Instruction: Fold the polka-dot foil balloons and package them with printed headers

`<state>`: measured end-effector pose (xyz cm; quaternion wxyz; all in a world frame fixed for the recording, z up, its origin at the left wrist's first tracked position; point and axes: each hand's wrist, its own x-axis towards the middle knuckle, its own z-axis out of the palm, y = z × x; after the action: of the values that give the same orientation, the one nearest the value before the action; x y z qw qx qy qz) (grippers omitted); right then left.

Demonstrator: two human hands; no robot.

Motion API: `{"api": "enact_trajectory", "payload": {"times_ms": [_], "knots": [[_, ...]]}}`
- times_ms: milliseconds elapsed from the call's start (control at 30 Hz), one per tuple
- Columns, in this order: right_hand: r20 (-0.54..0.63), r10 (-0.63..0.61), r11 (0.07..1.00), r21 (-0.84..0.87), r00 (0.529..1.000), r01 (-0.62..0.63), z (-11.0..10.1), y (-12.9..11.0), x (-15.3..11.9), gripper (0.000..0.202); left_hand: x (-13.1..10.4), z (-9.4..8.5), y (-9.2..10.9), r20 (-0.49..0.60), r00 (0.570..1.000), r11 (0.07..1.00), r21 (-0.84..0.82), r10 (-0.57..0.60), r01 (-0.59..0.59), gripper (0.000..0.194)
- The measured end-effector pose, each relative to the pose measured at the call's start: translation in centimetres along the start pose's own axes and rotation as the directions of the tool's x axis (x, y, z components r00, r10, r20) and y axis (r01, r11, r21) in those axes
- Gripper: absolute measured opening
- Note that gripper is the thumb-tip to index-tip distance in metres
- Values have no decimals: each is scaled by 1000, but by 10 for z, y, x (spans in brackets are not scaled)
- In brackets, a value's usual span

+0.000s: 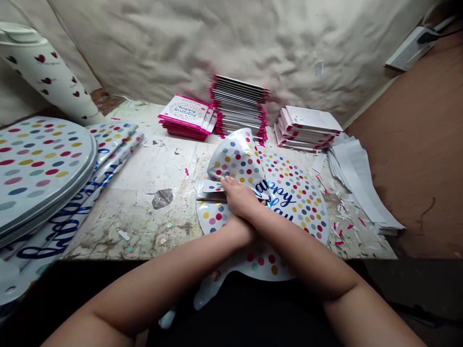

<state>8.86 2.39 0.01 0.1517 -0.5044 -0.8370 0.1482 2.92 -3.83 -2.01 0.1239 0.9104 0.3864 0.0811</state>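
Note:
A round foil balloon (307, 202) with coloured dots and blue "happy birthday" lettering lies flat and uninflated, partly folded over on itself. Its lower part and tail hang past the table's front edge. My arms cross above it. My right hand (238, 195) reaches over to the left and grips the folded part, fingers bent together at its edge. Beneath my right wrist is my left hand (243, 228), pressed down on the balloon; its fingers are mostly hidden, so their pose does not show.
Flat dotted balloons (43, 164) are stacked at left beside a heart-patterned tumbler (54, 72). Birthday packets (186, 115), a tall pink-edged stack (238, 106) and white packets (309, 123) stand behind. Paper strips (361, 178) lie right, with scraps scattered on the worn table (119, 202).

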Motion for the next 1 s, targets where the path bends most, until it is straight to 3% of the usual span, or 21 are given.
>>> {"api": "enact_trajectory", "payload": {"times_ms": [33, 133, 233, 333, 467, 567, 633, 667, 767, 800, 833, 900, 967, 1000], "knots": [[60, -15, 998, -66, 998, 19, 5, -2, 1, 45, -12, -5, -2, 2, 1000, 1000, -1, 18, -18, 54], [66, -4, 997, -80, 998, 10, 15, 4, -1, 46, -51, -24, -16, -8, 987, 987, 5, 161, -161, 36], [71, -26, 992, -123, 997, 35, 22, 9, -3, 47, -78, -42, -48, -149, 970, 975, 141, 194, -173, 28], [69, -49, 992, -115, 996, 57, 27, 3, -3, 47, -82, -53, -86, -238, 962, 940, 337, 133, -47, 31], [80, -95, 995, -7, 992, 96, 22, -4, -4, 51, -69, -68, -117, -160, 986, 887, 460, 42, 37, 23], [25, -96, 992, 81, 995, 94, 20, -3, -5, 65, -64, -77, -112, -255, 967, 882, 455, -2, 122, 27], [-28, -69, 991, 109, 997, 72, 24, -1, -5, 55, -65, -77, -99, -355, 935, 902, 406, 11, 144, 27], [-50, -55, 991, 118, 997, 61, 27, 0, -4, 51, -65, -74, -92, -362, 931, 920, 379, 50, 98, 27], [-105, -25, 988, 150, 994, 41, 33, 1, 0, 47, -68, -57, -77, -233, 952, 952, 278, 197, -129, 26], [-127, -16, 986, 165, 992, 37, 32, 3, 3, 43, -68, -51, -77, -177, 965, 959, 243, 191, -146, 25], [-154, -2, 983, 180, 988, 30, 27, 7, 5, 38, -68, -45, -78, -129, 982, 970, 216, 139, -109, 29], [-240, 53, 977, 213, 969, 0, 4, 23, 9, 28, -69, -38, -86, -69, 995, 979, 190, -66, 78, 56], [-370, 139, 969, 242, 918, -49, -37, 46, 9, 27, -68, -35, -94, -12, 968, 953, 175, -249, 247, 83], [-460, 184, 964, 255, 869, -69, -61, 59, 6, 30, -67, -35, -97, 11, 952, 939, 169, -305, 299, 92]]}}
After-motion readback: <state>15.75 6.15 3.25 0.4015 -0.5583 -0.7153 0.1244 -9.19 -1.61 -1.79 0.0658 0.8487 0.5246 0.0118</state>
